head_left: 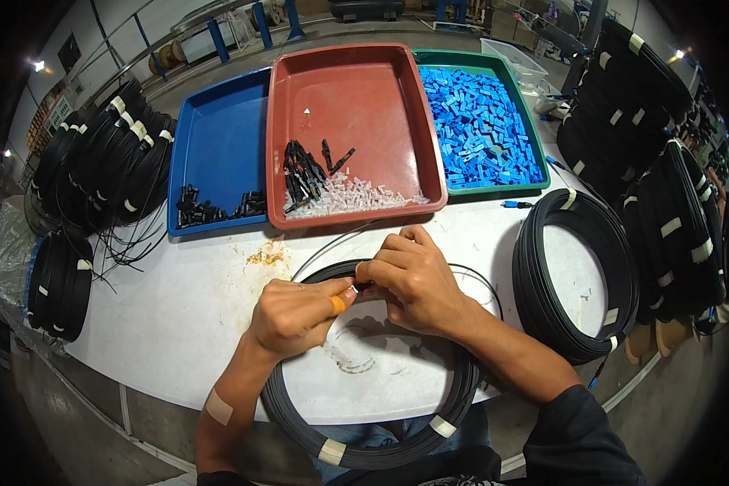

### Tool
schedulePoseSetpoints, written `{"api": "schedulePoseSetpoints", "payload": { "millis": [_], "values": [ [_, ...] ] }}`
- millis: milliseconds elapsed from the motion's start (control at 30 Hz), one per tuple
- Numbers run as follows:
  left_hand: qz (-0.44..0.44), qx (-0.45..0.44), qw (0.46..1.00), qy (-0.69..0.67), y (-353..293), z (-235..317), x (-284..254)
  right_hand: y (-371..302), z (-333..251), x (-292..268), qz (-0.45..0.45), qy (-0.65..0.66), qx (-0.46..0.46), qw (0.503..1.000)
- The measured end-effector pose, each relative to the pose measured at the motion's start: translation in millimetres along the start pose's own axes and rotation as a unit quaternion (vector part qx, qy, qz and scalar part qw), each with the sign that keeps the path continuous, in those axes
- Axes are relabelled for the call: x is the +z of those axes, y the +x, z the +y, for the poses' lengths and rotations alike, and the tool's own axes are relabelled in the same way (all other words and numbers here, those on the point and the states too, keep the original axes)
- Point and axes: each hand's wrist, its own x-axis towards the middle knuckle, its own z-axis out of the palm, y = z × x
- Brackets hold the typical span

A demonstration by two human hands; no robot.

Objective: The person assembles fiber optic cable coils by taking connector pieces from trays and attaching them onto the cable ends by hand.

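The left hand (pixel 296 316) and right hand (pixel 417 279) met, fingers drawn in, over the far side of one black cable coil (pixel 278 397), with one small white piece (pixel 355 289) between them; exactly what each held I couldn't tell. The coil overhung the front edge of the table (pixel 138 324), so a tug might have slid it off, or a slack pinch lost the piece. Toward the back edge I counted one blue tray (pixel 219 150), one red tray (pixel 348 97) and one green tray (pixel 498 189), its blue clips (pixel 478 121) beyond counting.
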Motion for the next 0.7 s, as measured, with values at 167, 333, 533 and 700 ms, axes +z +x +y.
{"api": "schedulePoseSetpoints", "payload": {
  "millis": [167,333,533,700],
  "values": [
    [-0.005,0.122,0.992,0.04,2,-3,1,0,1,1,-0.029,0.008,0.022,0.999],
    [-0.004,0.172,0.982,0.082,5,3,1,0,0,-3,-0.041,0.054,0.042,0.997],
    [-0.02,0.22,0.967,0.127,7,5,-3,1,2,-4,-0.064,0.074,0.042,0.994],
    [-0.064,0.091,0.993,0.05,-2,-5,-12,3,1,-5,-0.057,0.054,0.045,0.996]
  ]
}}
